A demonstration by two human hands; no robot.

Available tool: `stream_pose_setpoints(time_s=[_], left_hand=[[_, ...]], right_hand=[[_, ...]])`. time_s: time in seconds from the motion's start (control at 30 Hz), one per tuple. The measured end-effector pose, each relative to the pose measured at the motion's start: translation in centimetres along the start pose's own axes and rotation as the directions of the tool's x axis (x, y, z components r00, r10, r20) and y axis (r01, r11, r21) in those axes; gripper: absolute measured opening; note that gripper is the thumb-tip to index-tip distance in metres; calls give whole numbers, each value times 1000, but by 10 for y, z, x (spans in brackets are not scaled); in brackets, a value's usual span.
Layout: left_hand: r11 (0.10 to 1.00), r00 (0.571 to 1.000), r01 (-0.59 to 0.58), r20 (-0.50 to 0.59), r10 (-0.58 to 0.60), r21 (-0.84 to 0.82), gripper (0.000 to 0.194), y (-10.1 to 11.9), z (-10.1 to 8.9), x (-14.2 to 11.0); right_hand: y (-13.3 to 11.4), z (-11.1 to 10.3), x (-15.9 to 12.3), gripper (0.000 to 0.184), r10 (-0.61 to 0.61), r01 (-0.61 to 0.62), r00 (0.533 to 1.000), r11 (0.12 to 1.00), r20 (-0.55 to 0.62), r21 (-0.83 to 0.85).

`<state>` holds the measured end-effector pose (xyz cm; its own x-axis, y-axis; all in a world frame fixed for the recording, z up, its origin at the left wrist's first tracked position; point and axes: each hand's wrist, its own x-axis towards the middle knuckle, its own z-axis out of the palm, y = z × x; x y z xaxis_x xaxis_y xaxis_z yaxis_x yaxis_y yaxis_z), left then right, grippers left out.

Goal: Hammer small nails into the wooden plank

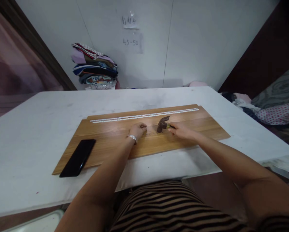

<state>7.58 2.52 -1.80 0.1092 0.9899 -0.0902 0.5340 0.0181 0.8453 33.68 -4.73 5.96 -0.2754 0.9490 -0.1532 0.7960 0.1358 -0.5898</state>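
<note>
My right hand (180, 130) grips a claw hammer (162, 124) by its handle, with the dark head low over a wooden board (110, 137). To the left of the hammer, my left hand (137, 129) has its fingers pinched together just above the board; whatever is between them is too small to make out. Several tiny bits, perhaps nails, are scattered on the wood between my two hands. Two thin white strips (144, 115) with small markings run along the far part of the board. A silvery bracelet circles my left wrist.
A black phone (78, 158) lies across the board's left front corner. The board rests on a white-covered table (33, 135). Folded clothes (96, 66) are stacked beyond the back edge, by a wall with paper notes (131, 42). More cloth (277, 112) lies to the right.
</note>
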Motion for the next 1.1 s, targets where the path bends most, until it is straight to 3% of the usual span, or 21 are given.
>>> stream_pose_setpoints(time_s=[0.83,1.1], left_hand=[[998,999,50,15,-50,25,7,17,-4,-9],[999,1000,6,0,-6,35,6,13,-5,-8]], right_hand=[[-1,1,0,21,-6,6,1000,1000,2,-3],[4,0,3,21,-14,14,999,1000,-29,-8]])
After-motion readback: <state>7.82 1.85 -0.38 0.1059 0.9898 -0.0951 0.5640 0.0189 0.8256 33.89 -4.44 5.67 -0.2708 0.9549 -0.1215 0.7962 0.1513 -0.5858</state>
